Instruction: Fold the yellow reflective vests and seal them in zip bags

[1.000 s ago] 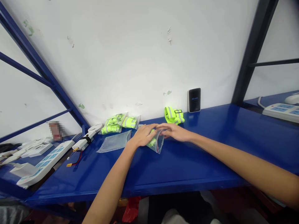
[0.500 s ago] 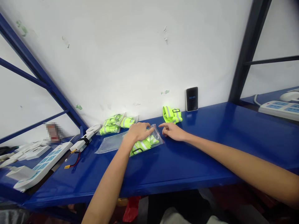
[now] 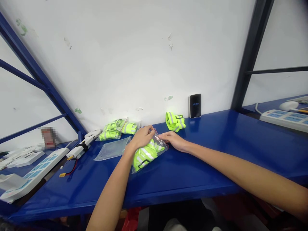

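A clear zip bag [image 3: 161, 142] with a folded neon-yellow reflective strap [image 3: 146, 154] inside lies on the blue table in front of me. My left hand [image 3: 143, 137] is closed on the bag's far edge, its fingers curled near the red-lined opening. At the bag's right corner, the fingers of my right hand [image 3: 173, 140] pinch the plastic. An empty clear bag [image 3: 112, 149] lies flat to the left of my left hand. Behind my hands sits a loose rolled reflective strap [image 3: 175, 122], apart from both of them.
Bagged yellow straps [image 3: 111, 130] lie against the wall at left. Beside them are a white fan [image 3: 92, 134], a white device with a black band [image 3: 80, 149] and a red-black cable [image 3: 72, 168]. A power strip [image 3: 36, 173] runs along the left. A phone-like clock [image 3: 194, 106] leans on the wall.
My right hand has come onto the bag's right corner and closed on it. The filled bag has shifted towards me and separated from the empty bag. The view has moved slightly.
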Action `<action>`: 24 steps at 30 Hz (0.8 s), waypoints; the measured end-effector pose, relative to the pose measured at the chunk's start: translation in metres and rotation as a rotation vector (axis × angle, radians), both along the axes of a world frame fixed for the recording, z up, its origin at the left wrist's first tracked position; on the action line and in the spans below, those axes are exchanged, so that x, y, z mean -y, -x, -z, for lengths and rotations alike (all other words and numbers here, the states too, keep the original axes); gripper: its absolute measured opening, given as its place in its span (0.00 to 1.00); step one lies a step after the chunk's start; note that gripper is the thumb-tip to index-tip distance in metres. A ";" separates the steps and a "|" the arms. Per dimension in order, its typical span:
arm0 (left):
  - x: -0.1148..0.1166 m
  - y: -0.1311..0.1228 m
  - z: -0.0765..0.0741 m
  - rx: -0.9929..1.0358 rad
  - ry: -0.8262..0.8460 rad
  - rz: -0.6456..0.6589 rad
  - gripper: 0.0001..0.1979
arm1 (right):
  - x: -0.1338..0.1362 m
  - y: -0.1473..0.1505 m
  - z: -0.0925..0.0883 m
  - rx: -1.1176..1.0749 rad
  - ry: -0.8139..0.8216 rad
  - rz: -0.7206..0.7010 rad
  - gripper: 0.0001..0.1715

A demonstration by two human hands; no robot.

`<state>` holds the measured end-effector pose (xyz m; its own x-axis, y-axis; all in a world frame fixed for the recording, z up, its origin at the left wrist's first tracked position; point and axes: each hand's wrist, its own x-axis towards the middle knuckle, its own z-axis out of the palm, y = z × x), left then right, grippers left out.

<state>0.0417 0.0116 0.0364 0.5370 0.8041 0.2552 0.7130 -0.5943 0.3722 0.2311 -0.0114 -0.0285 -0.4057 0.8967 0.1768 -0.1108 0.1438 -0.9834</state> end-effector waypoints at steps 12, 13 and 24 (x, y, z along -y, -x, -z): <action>0.006 0.001 0.014 -0.018 -0.154 0.020 0.14 | 0.001 0.009 0.002 -0.007 -0.041 0.259 0.17; 0.007 0.001 0.014 -0.020 -0.160 0.028 0.14 | 0.001 0.010 0.002 0.002 -0.043 0.260 0.18; 0.010 -0.001 0.018 -0.049 -0.174 0.009 0.11 | 0.005 0.011 -0.001 0.215 -0.191 0.270 0.14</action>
